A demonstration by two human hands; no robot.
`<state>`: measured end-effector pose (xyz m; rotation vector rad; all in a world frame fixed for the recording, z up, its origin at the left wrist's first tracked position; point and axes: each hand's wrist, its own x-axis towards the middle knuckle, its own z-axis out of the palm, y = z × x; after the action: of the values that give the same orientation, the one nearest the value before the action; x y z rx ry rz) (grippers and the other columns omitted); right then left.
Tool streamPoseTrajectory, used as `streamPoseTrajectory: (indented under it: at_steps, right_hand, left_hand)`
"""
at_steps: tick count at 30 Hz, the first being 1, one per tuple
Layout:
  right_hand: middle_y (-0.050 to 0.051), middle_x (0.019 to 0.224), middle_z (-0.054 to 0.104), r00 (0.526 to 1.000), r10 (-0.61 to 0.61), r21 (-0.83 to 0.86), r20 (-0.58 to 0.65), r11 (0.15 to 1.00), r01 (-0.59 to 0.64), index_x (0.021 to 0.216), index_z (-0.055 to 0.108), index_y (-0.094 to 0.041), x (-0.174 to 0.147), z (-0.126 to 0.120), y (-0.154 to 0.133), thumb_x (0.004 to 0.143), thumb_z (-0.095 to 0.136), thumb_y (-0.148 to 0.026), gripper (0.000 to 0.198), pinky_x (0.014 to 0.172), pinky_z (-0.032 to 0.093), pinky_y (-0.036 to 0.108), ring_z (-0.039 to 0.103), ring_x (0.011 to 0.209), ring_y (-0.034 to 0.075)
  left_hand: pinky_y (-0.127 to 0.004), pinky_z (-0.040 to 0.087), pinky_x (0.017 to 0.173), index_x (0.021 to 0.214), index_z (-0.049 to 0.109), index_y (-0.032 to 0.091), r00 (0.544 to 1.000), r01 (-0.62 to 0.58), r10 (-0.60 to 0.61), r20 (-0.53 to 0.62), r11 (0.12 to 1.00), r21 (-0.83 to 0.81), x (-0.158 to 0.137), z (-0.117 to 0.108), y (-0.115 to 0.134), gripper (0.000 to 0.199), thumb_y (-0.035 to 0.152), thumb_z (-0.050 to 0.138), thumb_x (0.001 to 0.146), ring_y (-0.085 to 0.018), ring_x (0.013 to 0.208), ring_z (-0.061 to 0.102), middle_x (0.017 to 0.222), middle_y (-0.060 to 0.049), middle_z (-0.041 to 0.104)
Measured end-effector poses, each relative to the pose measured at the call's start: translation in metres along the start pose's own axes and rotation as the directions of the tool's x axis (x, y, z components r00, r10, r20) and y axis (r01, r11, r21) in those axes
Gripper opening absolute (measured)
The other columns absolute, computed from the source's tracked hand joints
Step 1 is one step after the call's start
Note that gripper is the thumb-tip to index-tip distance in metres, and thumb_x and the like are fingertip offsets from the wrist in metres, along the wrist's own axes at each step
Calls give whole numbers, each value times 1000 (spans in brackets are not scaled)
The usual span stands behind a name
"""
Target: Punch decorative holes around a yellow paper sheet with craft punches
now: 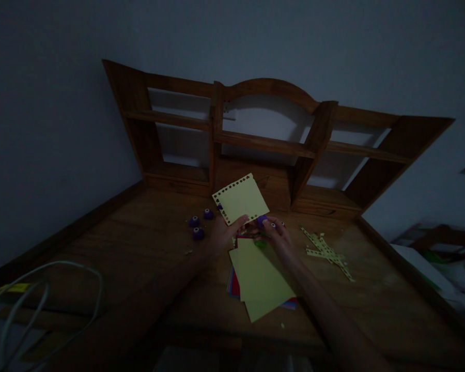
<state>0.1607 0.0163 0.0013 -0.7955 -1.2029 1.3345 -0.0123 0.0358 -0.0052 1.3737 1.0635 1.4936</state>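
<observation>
A pale yellow paper sheet (243, 200) is held up tilted above the desk, with rows of small punched shapes along several edges. My left hand (227, 231) grips its lower edge, thumb on the front face. Closed around a purple craft punch (262, 221), my right hand (278, 233) holds it at the sheet's lower right edge. Below lies a stack of coloured paper with yellow sheets (265, 274) on top. A green round item (260, 243) sits at the stack's far edge, partly hidden. More purple punches (198, 233) stand left of my left hand.
Punched yellow paper strips (325, 250) lie crossed on the right of the wooden desk (147, 248). A wooden shelf unit (265, 144) rises at the back. White cable (98, 281) loops at the lower left. Small paper bits are scattered about.
</observation>
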Motion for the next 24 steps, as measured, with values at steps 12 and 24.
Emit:
streamPoseTrajectory:
  at_steps: [12, 24]
  right_hand:
    - [1, 85, 66, 998, -45, -140, -47, 989, 38, 96, 63, -23, -1, 0, -5, 77, 68, -41, 27, 57, 45, 26, 58, 62, 12]
    - [0, 66, 63, 998, -17, -21, -60, 1000, 15, 83, 63, -20, 0, 1, -6, 74, 73, -38, 22, 58, 45, 27, 57, 60, 14]
  left_hand:
    - [-30, 52, 70, 96, 67, 12, 1000, 16, -16, 5, 1000, 7, -1, 0, 1, 36, 41, 68, 74, -24, 85, 67, 96, -11, 71]
    - [-34, 52, 81, 104, 64, 14, 996, -38, 35, 86, 999, 29, -3, 2, 1, 37, 37, 67, 75, -24, 92, 66, 107, -11, 69]
